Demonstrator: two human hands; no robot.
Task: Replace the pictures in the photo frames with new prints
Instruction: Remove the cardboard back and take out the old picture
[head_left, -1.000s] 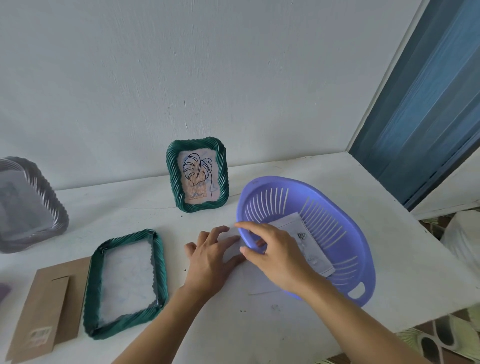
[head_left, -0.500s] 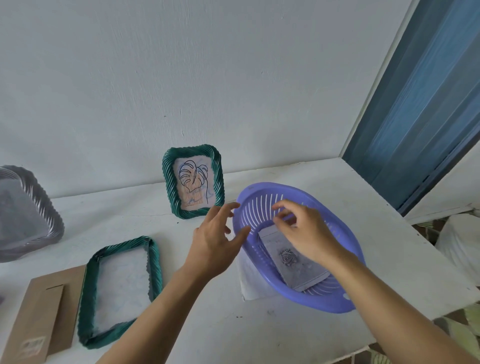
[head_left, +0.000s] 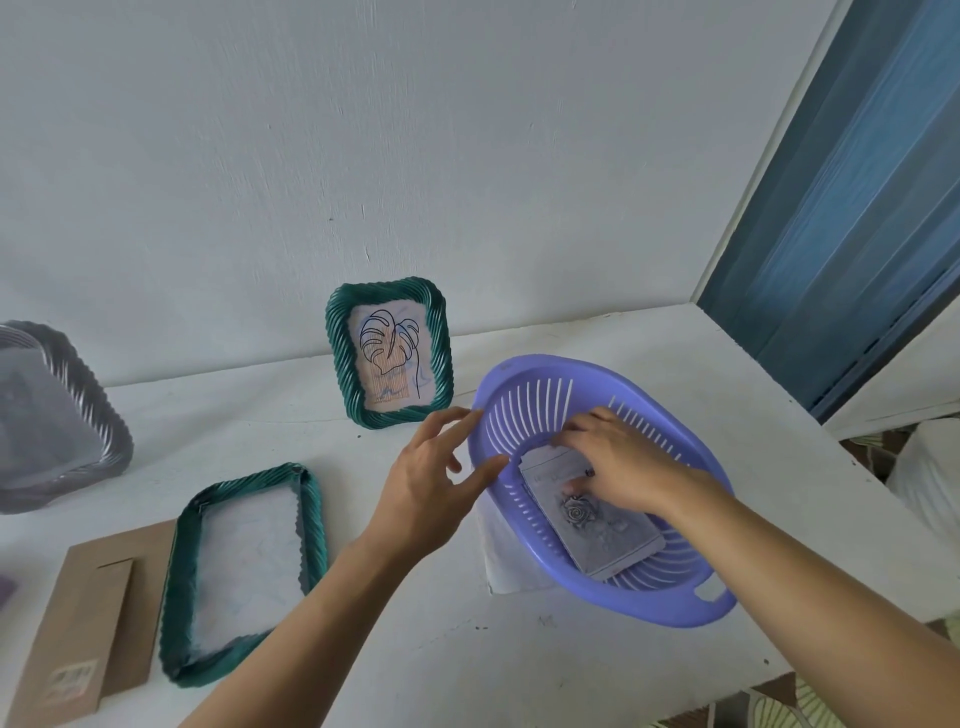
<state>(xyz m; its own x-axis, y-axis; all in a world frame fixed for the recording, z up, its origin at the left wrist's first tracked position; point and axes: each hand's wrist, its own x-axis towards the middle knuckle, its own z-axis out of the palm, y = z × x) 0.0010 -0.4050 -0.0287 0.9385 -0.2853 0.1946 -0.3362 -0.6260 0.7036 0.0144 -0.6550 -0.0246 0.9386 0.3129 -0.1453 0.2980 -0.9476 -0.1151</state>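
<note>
Head view, seemingly midway: pinching a print (head_left: 602, 530) in the basket (head_left: 545, 364) with right hand (head_left: 623, 457), left hand (head_left: 426, 483) spread loose alongside; lower-left open frame (head_left: 311, 519) yet to fill.

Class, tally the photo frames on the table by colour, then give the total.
Green: 2, the standing frame and the flat frame
Grey: 1, the grey frame
Total: 3

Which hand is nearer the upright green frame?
Left. The left hand hovers just in front of the upright green frame; the right hand touches prints inside the purple basket.
</note>
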